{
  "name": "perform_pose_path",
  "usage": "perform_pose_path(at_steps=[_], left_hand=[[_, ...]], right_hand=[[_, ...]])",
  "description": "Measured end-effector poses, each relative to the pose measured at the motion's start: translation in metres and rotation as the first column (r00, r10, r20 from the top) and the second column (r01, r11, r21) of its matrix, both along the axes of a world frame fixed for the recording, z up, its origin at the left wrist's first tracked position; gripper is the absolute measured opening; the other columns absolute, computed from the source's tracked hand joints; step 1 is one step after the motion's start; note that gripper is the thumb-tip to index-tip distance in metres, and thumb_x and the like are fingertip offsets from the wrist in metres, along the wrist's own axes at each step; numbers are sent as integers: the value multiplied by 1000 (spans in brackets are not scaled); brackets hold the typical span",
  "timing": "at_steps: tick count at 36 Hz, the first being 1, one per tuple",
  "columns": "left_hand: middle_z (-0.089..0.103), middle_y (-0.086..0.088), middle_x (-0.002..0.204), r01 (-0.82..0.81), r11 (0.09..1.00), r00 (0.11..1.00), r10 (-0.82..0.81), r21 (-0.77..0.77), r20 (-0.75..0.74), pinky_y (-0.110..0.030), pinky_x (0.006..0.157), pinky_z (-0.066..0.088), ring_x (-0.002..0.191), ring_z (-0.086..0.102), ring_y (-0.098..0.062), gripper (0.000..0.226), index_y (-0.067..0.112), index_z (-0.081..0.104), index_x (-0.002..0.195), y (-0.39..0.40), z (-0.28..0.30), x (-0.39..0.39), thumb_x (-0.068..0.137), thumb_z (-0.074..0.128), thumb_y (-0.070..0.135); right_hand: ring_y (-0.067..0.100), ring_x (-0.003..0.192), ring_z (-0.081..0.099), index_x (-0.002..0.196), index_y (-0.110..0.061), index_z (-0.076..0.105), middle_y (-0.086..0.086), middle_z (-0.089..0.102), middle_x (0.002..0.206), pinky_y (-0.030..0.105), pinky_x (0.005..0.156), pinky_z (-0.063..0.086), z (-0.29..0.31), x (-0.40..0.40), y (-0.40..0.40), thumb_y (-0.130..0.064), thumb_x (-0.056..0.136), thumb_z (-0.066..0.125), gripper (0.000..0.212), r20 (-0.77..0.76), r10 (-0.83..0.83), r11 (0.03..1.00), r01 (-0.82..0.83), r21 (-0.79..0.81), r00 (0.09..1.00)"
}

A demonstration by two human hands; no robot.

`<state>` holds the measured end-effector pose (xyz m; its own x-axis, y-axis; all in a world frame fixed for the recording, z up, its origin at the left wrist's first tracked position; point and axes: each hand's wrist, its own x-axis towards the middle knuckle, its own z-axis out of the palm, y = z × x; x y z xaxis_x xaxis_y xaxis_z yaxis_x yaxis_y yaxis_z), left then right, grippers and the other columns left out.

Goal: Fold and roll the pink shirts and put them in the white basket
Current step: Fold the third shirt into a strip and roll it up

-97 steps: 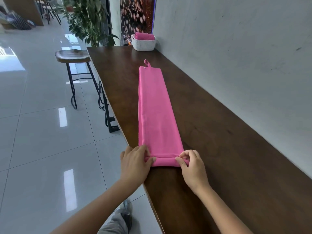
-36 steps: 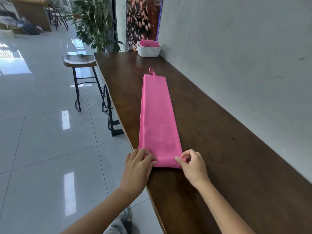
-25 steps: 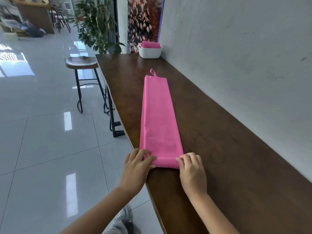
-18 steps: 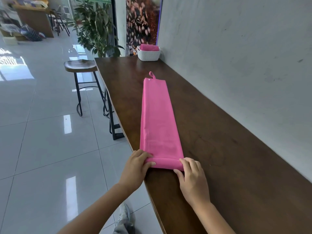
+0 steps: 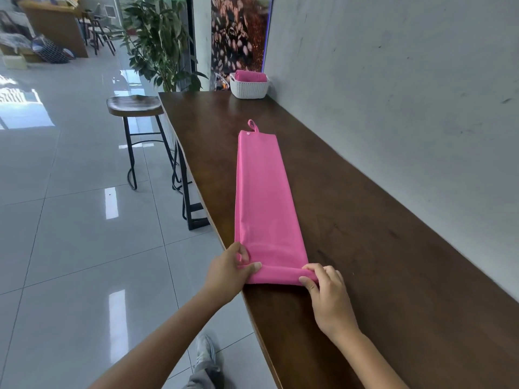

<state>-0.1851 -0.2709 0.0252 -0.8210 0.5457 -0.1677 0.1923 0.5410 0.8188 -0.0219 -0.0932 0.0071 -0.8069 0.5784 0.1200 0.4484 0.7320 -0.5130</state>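
Observation:
A pink shirt (image 5: 264, 192), folded into a long narrow strip, lies lengthwise on the dark wooden counter (image 5: 365, 248). Its near end is rolled up into a thin roll. My left hand (image 5: 230, 272) pinches the left end of that roll, thumb on top. My right hand (image 5: 327, 293) grips the right end with curled fingers. The white basket (image 5: 249, 87) stands at the far end of the counter against the wall, with a rolled pink shirt (image 5: 250, 75) inside it.
A grey wall (image 5: 407, 94) runs along the counter's right side. A wooden stool (image 5: 134, 106) stands left of the counter on the glossy tiled floor. A potted plant (image 5: 160, 43) is behind it. My shoe (image 5: 206, 353) shows below the counter's edge.
The roll at the near end has grown a little thicker as both hands turned it forward. The view shifted slightly; the strip's far end stayed put.

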Motion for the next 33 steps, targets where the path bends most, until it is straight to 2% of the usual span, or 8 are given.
perform_pose_path(at_steps=[3, 8, 15, 21, 24, 27, 30, 33], left_hand=[[61, 9, 90, -57, 998, 998, 57, 24, -4, -18, 59, 42, 79, 59, -10, 31, 19, 54, 88, -4, -3, 8, 89, 74, 43], [55, 14, 95, -106, 989, 977, 123, 99, -173, -11, 65, 40, 82, 55, -2, 22, 27, 52, 82, -8, -6, 27, 95, 67, 36], [52, 23, 105, -4, 991, 942, 47, 131, -331, -11, 78, 42, 97, 51, -2, 11, 37, 58, 100, -17, -26, 30, 96, 60, 47], [48, 21, 115, 53, 997, 930, -30, 53, -368, -6, 84, 35, 107, 45, -2, 39, 35, 61, 124, -23, -35, 21, 96, 50, 60], [53, 19, 112, 16, 998, 950, 5, 64, -313, -8, 81, 35, 105, 46, -4, 38, 35, 61, 122, -19, -28, 16, 94, 52, 60], [59, 15, 102, -17, 996, 973, 36, 84, -229, -18, 77, 45, 95, 53, -7, 26, 35, 57, 106, -13, -20, 9, 94, 57, 58], [62, 11, 93, -42, 998, 984, 50, 48, -170, -29, 75, 55, 86, 57, -8, 26, 30, 54, 96, -7, -15, 2, 93, 61, 56], [63, 10, 92, -41, 999, 992, 41, 6, -116, -28, 75, 57, 83, 60, -8, 31, 24, 56, 98, -4, -10, -4, 93, 62, 54]], right_hand=[[6, 106, 52, 117, -31, 56, -13, 57, 110, 22, 83, 50, 6, 2, 2, -59, 94, 41, 39, -11, 7, 994, -8, -108, 1000], [1, 92, 56, 104, -31, 47, -12, 58, 106, 10, 60, 41, 20, -6, 5, -51, 98, 49, 21, 58, 7, 973, 6, -229, 998], [7, 81, 58, 105, -25, 43, -9, 58, 95, 22, 55, 40, 28, -24, 17, -55, 100, 45, 30, 201, -19, 974, 64, -218, 979], [8, 72, 59, 102, -23, 45, -7, 60, 86, 22, 49, 39, 31, -38, 14, -60, 100, 40, 37, 272, -133, 982, 163, -94, 953], [7, 67, 57, 98, -24, 44, -9, 58, 82, 22, 48, 40, 29, -41, 9, -60, 98, 44, 36, 221, -218, 973, 228, -22, 951], [7, 69, 53, 94, -24, 45, -9, 55, 85, 21, 48, 43, 23, -41, 5, -56, 96, 52, 33, 45, -259, 965, 257, 60, 965], [8, 71, 52, 92, -24, 54, -9, 53, 88, 16, 51, 45, 12, -39, 1, -48, 96, 56, 25, -110, -176, 967, 193, 168, 978], [8, 79, 55, 95, -22, 62, -11, 56, 94, 15, 58, 48, 4, -33, -1, -45, 99, 50, 26, -168, -112, 974, 141, 175, 979]])
